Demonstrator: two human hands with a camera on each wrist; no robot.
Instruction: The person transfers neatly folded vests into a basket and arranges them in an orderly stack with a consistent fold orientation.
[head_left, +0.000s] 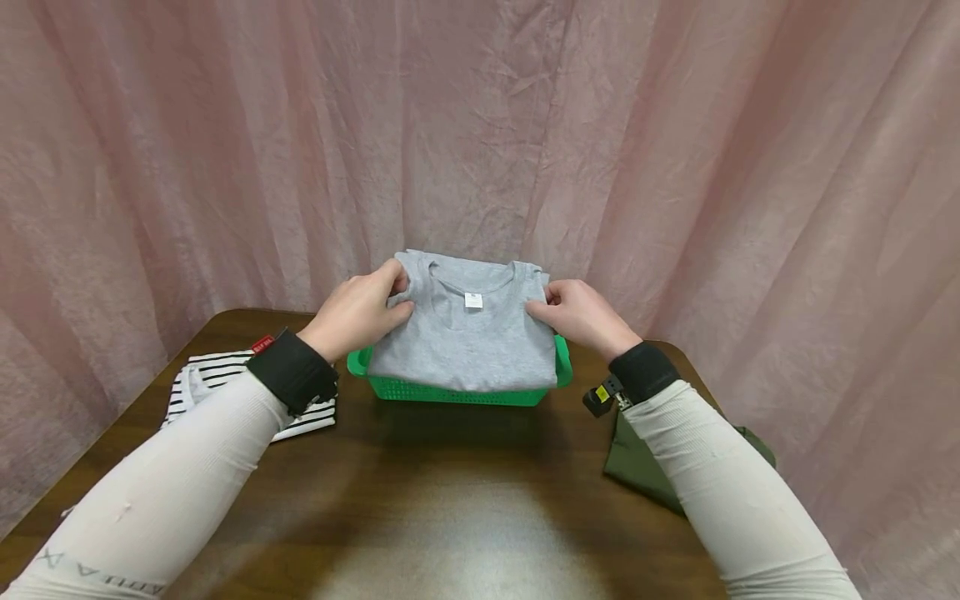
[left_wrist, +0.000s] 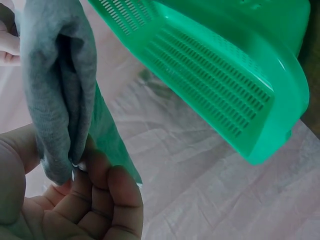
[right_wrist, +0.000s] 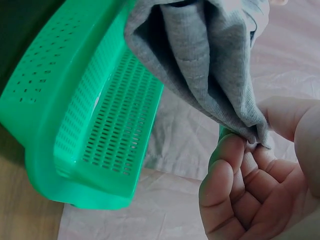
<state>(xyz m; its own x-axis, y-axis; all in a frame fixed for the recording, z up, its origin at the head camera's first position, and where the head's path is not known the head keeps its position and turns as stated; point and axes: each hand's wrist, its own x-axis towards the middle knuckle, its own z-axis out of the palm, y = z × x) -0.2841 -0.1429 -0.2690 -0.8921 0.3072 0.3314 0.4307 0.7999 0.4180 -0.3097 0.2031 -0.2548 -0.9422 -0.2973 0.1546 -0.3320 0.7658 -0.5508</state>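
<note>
A folded grey T-shirt [head_left: 472, 350], its neckline and white label facing up, hangs over a green plastic basket [head_left: 461, 393]. My left hand [head_left: 363, 304] pinches the shirt's upper left edge between thumb and fingers. At the opposite upper edge, my right hand [head_left: 581, 315] pinches it in the same way. The left wrist view shows the folded layers of the grey T-shirt [left_wrist: 60, 90] held above and beside the basket [left_wrist: 210, 90]. In the right wrist view the shirt [right_wrist: 200, 65] is likewise apart from the slotted basket [right_wrist: 112, 115], whose visible interior holds nothing.
On the brown table [head_left: 450, 508], a black-and-white striped garment [head_left: 307, 421] with a red tag lies at the left, partly under my left forearm. A dark green folded cloth [head_left: 641, 462] lies at the right beneath my right forearm. A pink curtain [head_left: 480, 125] hangs behind the table.
</note>
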